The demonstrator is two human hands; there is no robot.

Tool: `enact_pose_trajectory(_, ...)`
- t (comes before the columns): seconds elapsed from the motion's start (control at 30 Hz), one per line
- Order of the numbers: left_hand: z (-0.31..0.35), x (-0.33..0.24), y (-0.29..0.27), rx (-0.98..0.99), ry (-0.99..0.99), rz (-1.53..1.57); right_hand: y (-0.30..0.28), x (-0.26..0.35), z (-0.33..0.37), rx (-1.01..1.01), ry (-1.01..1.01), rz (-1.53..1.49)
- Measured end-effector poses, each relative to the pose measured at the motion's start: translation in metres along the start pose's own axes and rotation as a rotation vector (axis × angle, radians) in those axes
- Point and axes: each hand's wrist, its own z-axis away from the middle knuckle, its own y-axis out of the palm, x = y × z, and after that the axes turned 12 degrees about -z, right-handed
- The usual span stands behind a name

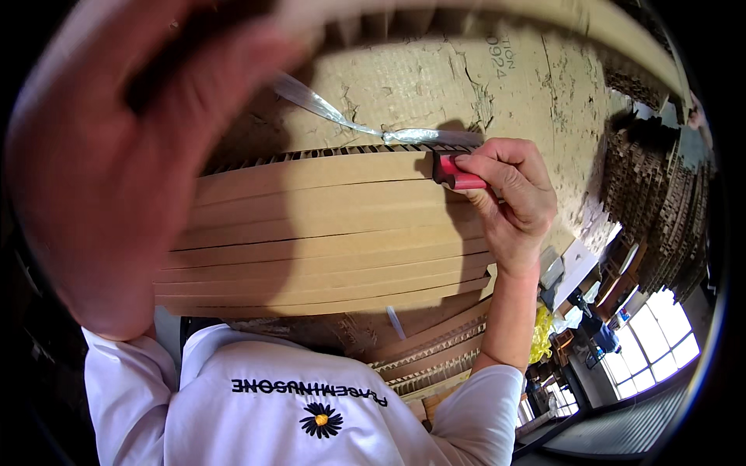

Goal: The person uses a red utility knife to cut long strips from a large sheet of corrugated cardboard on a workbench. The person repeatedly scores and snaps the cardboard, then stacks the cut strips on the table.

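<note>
My right grip [514,194] pinches a red tool [466,180], likely light, stiff, best held at 3 o'clock; blurred left hand [116,167], I can't tell.

A person's right hand [517,190] pinches a red tool [468,181] at the edge of stacked cardboard strips [350,225].
The left hand [101,147], blurred, looms large at upper left; a knotted clear strap [431,137] lies beyond the stack.

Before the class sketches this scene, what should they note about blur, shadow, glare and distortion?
Head view: the left hand is blurred, the right hand and red tool fairly sharp; head view: a shadow darkens the left of the cardboard strips, which look bowed, likely by the fisheye lens; head view: the window is washed out.
</note>
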Motion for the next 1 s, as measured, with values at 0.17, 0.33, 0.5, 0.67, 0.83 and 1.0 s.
enact_pose_trajectory(0.17, -0.019, 0.013, -0.012, -0.068, -0.034, -0.322, -0.001, 0.005, -0.012, 0.041, -0.069, 0.046)
enact_pose_trajectory(0.33, -0.016, -0.006, 0.028, 0.047, 0.202, -0.083, -0.001, -0.001, -0.003, 0.021, -0.028, 0.048)
enact_pose_trajectory(0.5, 0.037, -0.024, 0.09, 0.235, 0.119, 0.33, 0.0, -0.002, -0.007, 0.03, -0.092, 0.039)
enact_pose_trajectory(0.67, 0.04, -0.025, 0.097, 0.23, 0.077, 0.351, 0.001, -0.004, -0.007, 0.029, -0.086, 0.034)
enact_pose_trajectory(0.83, 0.04, -0.025, 0.097, 0.252, 0.031, 0.369, 0.003, -0.003, -0.007, 0.024, -0.064, 0.017)
enact_pose_trajectory(1.0, 0.04, -0.026, 0.098, 0.26, 0.005, 0.364, 0.003, -0.003, -0.006, 0.021, -0.069, 0.041)
